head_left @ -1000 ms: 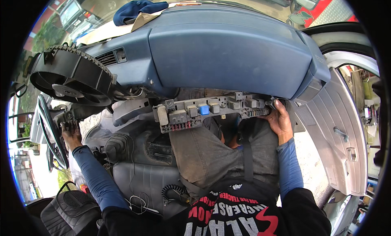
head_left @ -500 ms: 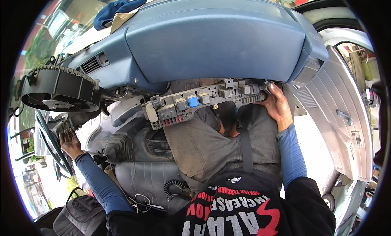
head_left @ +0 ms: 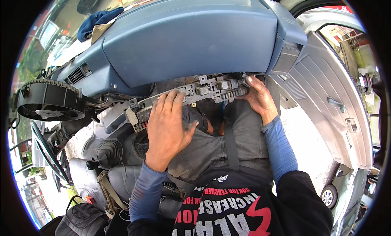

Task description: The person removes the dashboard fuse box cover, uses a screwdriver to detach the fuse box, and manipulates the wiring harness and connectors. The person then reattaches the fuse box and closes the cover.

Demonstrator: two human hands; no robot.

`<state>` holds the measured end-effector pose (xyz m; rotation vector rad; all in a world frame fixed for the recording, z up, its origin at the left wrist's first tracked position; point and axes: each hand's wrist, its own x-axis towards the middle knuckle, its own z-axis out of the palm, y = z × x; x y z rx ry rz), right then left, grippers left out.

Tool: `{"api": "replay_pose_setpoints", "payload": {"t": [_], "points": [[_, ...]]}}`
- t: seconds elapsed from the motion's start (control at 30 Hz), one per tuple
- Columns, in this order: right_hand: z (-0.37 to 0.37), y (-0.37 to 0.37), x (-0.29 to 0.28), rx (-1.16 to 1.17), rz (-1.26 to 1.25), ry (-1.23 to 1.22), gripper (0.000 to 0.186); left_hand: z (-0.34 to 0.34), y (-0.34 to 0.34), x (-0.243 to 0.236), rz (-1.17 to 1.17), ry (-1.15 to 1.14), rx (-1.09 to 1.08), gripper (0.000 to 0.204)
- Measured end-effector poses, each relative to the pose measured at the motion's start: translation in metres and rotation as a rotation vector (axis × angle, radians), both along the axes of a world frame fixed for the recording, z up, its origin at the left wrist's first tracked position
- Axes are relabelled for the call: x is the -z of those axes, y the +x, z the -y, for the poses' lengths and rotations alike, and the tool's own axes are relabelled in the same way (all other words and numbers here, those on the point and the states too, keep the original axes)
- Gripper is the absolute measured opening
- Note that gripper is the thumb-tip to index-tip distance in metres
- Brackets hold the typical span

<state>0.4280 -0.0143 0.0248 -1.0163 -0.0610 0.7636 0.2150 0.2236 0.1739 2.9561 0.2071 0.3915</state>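
A long grey fuse and relay panel (head_left: pixel 203 90), fitted with small relays and rows of fuses, lies crosswise over my lap, just below the blue dashboard (head_left: pixel 187 40). My right hand (head_left: pixel 261 99) grips its right end, thumb on top. My left hand (head_left: pixel 168 126) is stretched over the panel's left half, fingers lying on or just above it with the thumb spread; whether it touches is unclear, and the relays beneath are hidden by it.
A black fan housing (head_left: pixel 51 103) juts out at left beside the steering wheel. A gear lever boot (head_left: pixel 108 154) is below it. An open door panel (head_left: pixel 334 118) stands at right. Blue cloth (head_left: pixel 95 24) lies atop the dashboard; another person's legs show beyond the windscreen.
My left hand has moved rightward from near the steering wheel onto the fuse panel. The panel and right hand appear higher and farther left in the picture as the view shifts.
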Motion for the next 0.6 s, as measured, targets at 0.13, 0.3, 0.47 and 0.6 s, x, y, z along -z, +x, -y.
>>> {"api": "replay_pose_setpoints", "payload": {"t": [0.13,0.3,0.47,0.6], "points": [[-0.008,-0.005,-0.013,0.002,0.005,0.002,0.037,-0.006,0.06,0.022,-0.403,0.213,0.026,0.074],[-0.009,-0.004,-0.011,-0.031,0.032,-0.007,0.042,-0.014,0.071,0.048,-0.371,0.287,0.035,0.066],[0.007,-0.005,-0.021,-0.056,0.061,-0.074,0.044,-0.008,0.07,0.05,-0.342,0.113,0.017,0.062],[0.018,-0.034,-0.05,-0.012,0.608,-0.546,0.046,0.004,0.071,0.058,-0.299,0.082,-0.007,0.064]]}}
